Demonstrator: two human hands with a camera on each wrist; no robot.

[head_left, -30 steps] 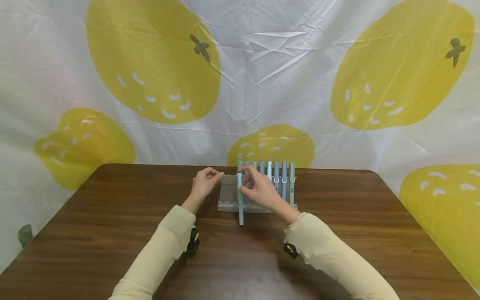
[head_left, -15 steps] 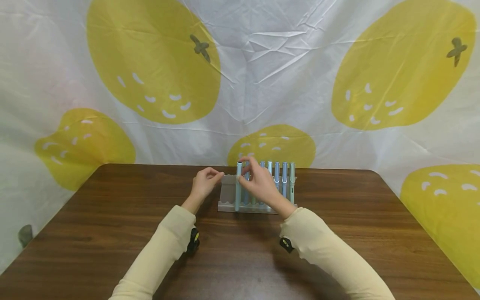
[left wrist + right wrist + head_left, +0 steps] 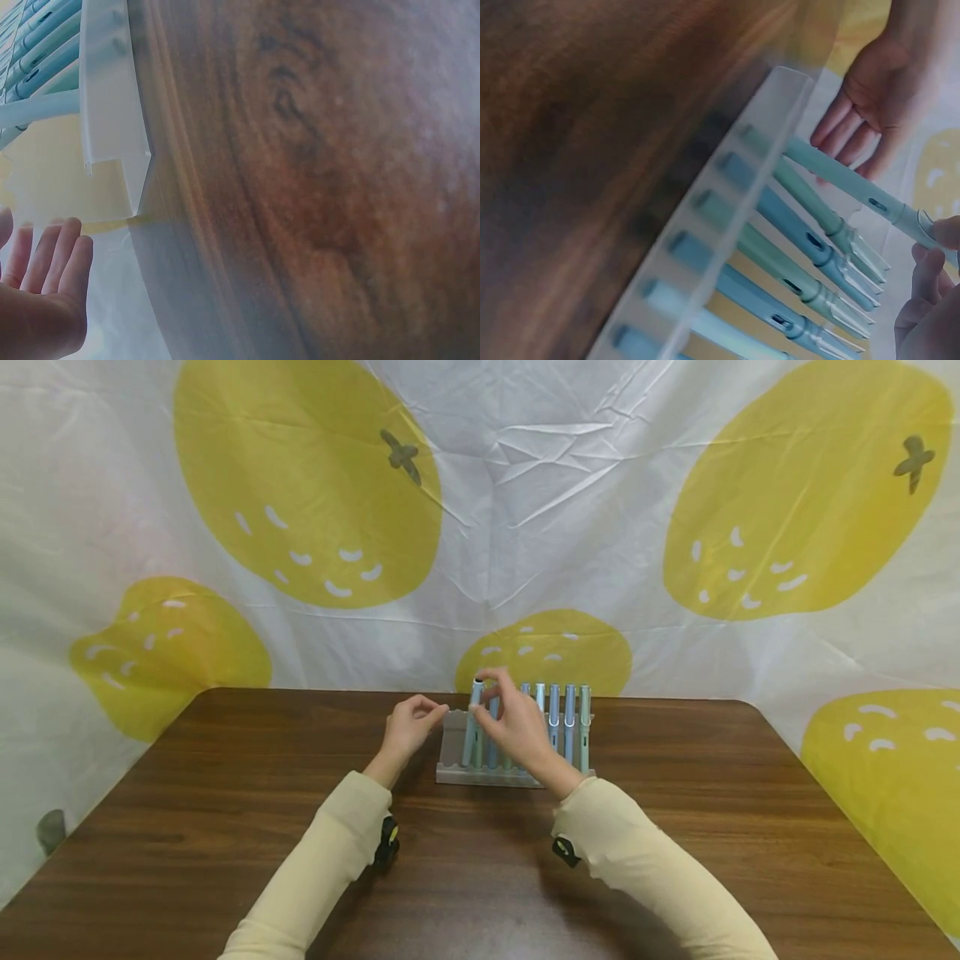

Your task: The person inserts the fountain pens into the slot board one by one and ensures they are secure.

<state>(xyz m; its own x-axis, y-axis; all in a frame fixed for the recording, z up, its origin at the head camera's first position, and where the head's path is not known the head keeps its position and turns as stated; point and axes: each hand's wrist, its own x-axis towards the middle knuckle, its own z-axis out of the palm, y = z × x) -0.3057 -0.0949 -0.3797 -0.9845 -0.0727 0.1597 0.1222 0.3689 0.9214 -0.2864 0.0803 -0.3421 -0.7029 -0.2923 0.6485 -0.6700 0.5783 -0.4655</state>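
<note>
A clear, scalloped pen rack [image 3: 453, 745] stands near the table's far edge and holds a row of capped blue and green pens [image 3: 769, 259]. My right hand [image 3: 519, 727] pinches a pale blue pen [image 3: 847, 180] by its cap, between thumb and fingers. That pen leans at the left end of the row, its lower end at the rack's front ledge [image 3: 112, 142]. My left hand [image 3: 408, 725] pinches the rack's upper left corner between thumb and index finger; its other fingers extend in the left wrist view. The right hand hides some pens in the head view.
The brown wooden table [image 3: 465, 893] spreads around the rack. Behind it hangs a white cloth [image 3: 555, 543] printed with yellow fruit. Dark wrist cameras sit at both cuffs.
My right hand has raised the pale blue pen, moved it slightly left and brought its lower end from in front of the rack to the ledge. The left hand has stayed put.
</note>
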